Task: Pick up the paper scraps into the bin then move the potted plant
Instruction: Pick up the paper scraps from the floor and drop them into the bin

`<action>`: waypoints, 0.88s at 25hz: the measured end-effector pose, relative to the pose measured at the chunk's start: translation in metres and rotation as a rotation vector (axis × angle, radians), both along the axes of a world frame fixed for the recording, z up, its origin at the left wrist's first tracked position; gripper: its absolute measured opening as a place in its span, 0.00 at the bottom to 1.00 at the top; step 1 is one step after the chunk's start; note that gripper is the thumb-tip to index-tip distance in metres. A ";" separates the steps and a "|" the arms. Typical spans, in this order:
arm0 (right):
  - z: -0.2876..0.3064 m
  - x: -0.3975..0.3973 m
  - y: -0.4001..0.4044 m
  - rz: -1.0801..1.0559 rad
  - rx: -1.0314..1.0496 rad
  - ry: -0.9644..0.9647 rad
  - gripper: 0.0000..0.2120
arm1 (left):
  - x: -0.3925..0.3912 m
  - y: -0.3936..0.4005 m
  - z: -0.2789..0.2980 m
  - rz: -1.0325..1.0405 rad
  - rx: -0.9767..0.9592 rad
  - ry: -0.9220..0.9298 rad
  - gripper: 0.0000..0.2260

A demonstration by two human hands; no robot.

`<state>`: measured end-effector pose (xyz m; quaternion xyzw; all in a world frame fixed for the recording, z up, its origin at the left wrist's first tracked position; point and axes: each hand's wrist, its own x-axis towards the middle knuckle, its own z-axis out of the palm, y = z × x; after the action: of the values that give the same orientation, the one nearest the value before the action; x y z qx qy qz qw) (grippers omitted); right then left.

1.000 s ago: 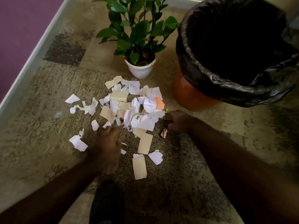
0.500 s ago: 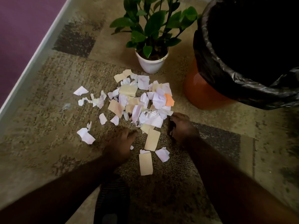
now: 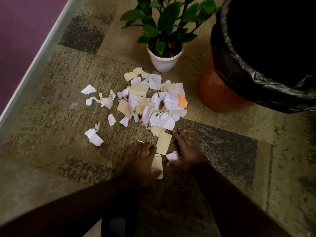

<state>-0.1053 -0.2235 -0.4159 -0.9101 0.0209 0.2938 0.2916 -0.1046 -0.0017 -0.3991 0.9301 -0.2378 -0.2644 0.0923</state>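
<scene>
A heap of torn paper scraps [image 3: 150, 101], white, tan and one orange, lies on the patterned carpet. Behind it stands a potted plant [image 3: 164, 60] in a white pot. To the right is an orange bin [image 3: 217, 89] lined with a black bag. My left hand [image 3: 140, 159] lies flat on the carpet, fingers spread, touching a tan scrap [image 3: 158, 165] at the near edge of the heap. My right hand [image 3: 186, 151] lies on the carpet just right of it, fingers stretched forward, beside a small white scrap [image 3: 171, 156]. Neither hand grips anything that I can see.
A pale skirting strip [image 3: 34, 69] runs diagonally along the left, with a purple wall beyond it. Stray scraps [image 3: 94, 136] lie to the left of the heap. A dark shoe tip [image 3: 118, 223] shows between my forearms.
Both hands slid toward me and closer together, to the nearest scraps. The small dark wrapper beside my right hand a second ago no longer shows. The camera moved closer.
</scene>
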 end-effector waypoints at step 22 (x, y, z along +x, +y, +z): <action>-0.004 -0.001 0.033 0.239 -0.080 -0.067 0.23 | 0.034 -0.022 0.000 -0.262 0.250 0.000 0.21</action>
<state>-0.1066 -0.1900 -0.4196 -0.9262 -0.0856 0.2950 0.2187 -0.0703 -0.0233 -0.3987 0.8953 -0.3223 -0.3017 -0.0593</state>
